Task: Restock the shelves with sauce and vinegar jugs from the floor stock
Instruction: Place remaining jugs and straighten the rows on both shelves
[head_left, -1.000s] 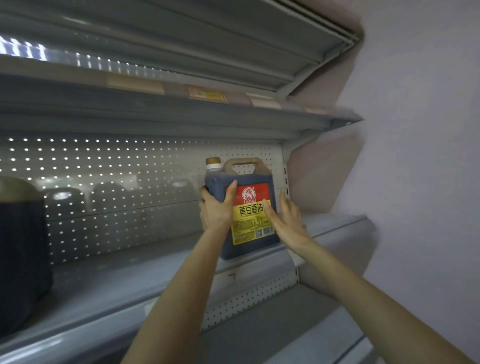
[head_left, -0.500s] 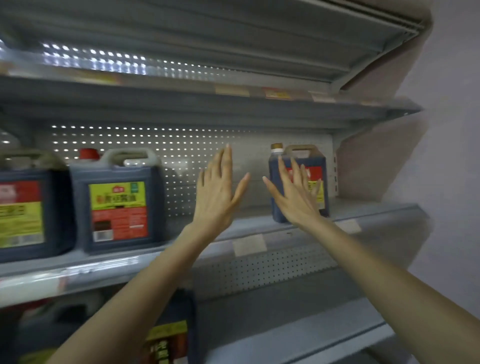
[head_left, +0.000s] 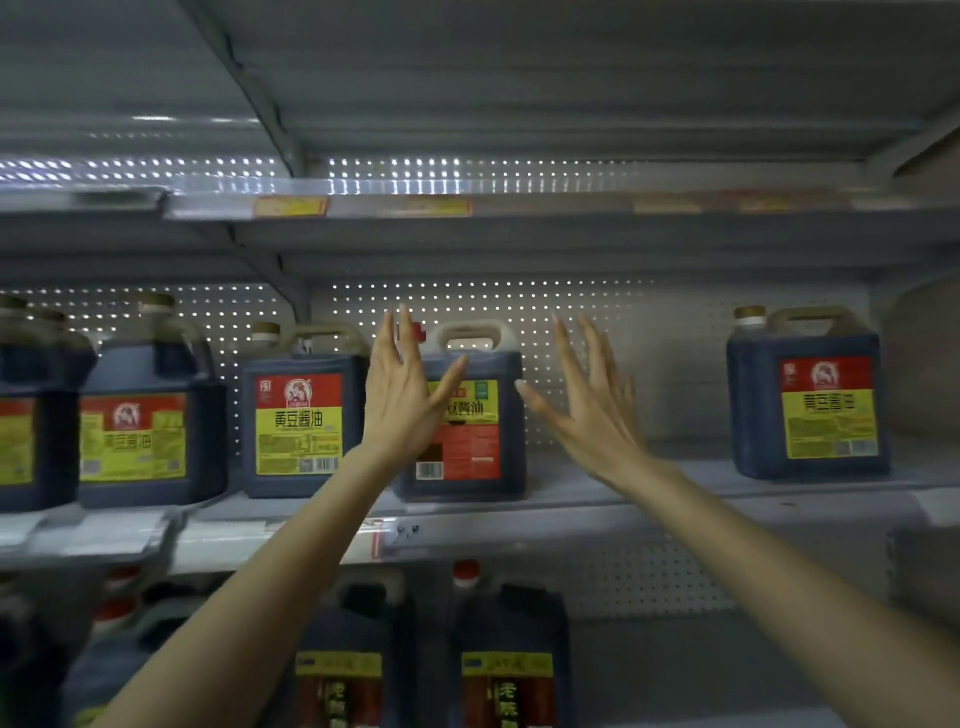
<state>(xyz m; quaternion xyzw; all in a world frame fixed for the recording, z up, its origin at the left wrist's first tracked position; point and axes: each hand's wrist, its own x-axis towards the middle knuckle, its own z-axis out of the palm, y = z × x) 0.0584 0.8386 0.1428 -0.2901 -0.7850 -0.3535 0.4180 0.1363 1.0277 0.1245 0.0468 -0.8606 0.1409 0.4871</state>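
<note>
Dark soy sauce jugs stand in a row on the grey middle shelf. One jug with a red-and-yellow label stands alone at the far right. A jug with a white handle and a red lower label is in the centre. My left hand is raised in front of its left side, fingers spread, holding nothing. My right hand is raised just to its right, fingers spread, holding nothing. Another yellow-labelled jug stands to the left of my left hand.
More jugs fill the shelf's left end. There is a bare stretch of shelf between the centre jug and the far-right jug. The upper shelf carries price tags. Below, two dark jugs stand on the lower shelf.
Both hands let go of the far-right jug and pulled back open. The view swung left, so my hands are now in front of the centre jug.
</note>
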